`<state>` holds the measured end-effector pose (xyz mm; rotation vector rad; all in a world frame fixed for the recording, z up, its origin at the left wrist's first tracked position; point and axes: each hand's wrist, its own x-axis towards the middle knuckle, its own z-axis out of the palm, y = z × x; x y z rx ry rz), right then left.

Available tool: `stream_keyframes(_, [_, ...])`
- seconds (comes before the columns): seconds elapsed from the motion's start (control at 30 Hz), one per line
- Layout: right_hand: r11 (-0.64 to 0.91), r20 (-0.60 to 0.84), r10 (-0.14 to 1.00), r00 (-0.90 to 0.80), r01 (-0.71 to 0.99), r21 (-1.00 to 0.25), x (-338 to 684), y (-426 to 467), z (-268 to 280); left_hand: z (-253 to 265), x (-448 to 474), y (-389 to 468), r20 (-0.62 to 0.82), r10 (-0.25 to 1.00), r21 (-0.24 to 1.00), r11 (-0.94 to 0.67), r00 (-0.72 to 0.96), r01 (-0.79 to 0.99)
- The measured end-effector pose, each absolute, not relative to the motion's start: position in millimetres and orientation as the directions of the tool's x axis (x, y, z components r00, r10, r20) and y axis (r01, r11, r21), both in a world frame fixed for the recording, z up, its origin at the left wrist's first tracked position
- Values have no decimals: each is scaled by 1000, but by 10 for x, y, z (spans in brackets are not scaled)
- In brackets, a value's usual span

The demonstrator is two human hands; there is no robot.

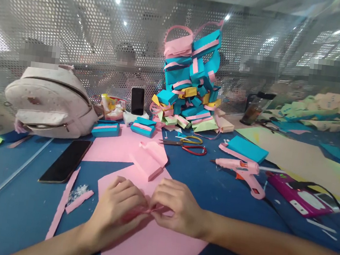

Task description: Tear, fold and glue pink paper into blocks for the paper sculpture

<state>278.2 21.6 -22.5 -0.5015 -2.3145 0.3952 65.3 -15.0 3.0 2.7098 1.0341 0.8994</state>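
Note:
Both my hands meet over a large pink paper sheet (156,250) at the front of the blue table. My left hand (122,206) is closed on a small strip of pink paper (148,211). Fingertips of my right hand (176,206) pinch the same strip from the other side. Much of the strip is hidden under my fingers. Just beyond my hands lies a folded pink paper box (148,160) with its flap raised. Torn pink strips (62,203) and white scraps (79,193) lie left of my left hand.
Right of my hands are a pink glue gun (241,170), a purple power strip (300,195) and a blue paper box (247,148). Scissors (186,144) lie behind. A phone (66,160) and backpack (50,101) stand left; stacked paper bags (190,80) rise at the back.

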Motion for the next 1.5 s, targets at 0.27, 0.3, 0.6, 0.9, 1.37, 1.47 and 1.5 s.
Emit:
stream_keyframes(0.27, [858, 569, 478, -669, 219, -464, 2804, 235, -232, 34, 661, -139, 525, 619, 291, -776, 584, 560])
stream_keyframes(0.3, [856, 571, 479, -666, 211, -472, 2809, 242, -232, 30, 654, -137, 528, 617, 297, -778, 583, 554])
stream_keyframes(0.6, [954, 769, 285, -572, 93, -285, 2826, 185, -197, -36, 507, -127, 524, 589, 315, -805, 615, 502])
stream_keyframes(0.9, [968, 722, 239, -649, 104, -226, 2891, 240, -239, -14, 486, -78, 499, 550, 324, -835, 670, 444])
stream_keyframes(1.37, [860, 552, 511, -659, 395, -325, 2934, 402, -283, -117, 502, -57, 539, 582, 351, -813, 609, 465])
stream_keyframes(1.47, [844, 543, 536, -646, 388, -371, 2930, 417, -278, -91, 499, -43, 539, 584, 367, -812, 607, 454])
stream_keyframes(1.5, [839, 540, 543, -643, 386, -383, 2930, 423, -279, -89, 494, -37, 537, 582, 367, -813, 611, 452])
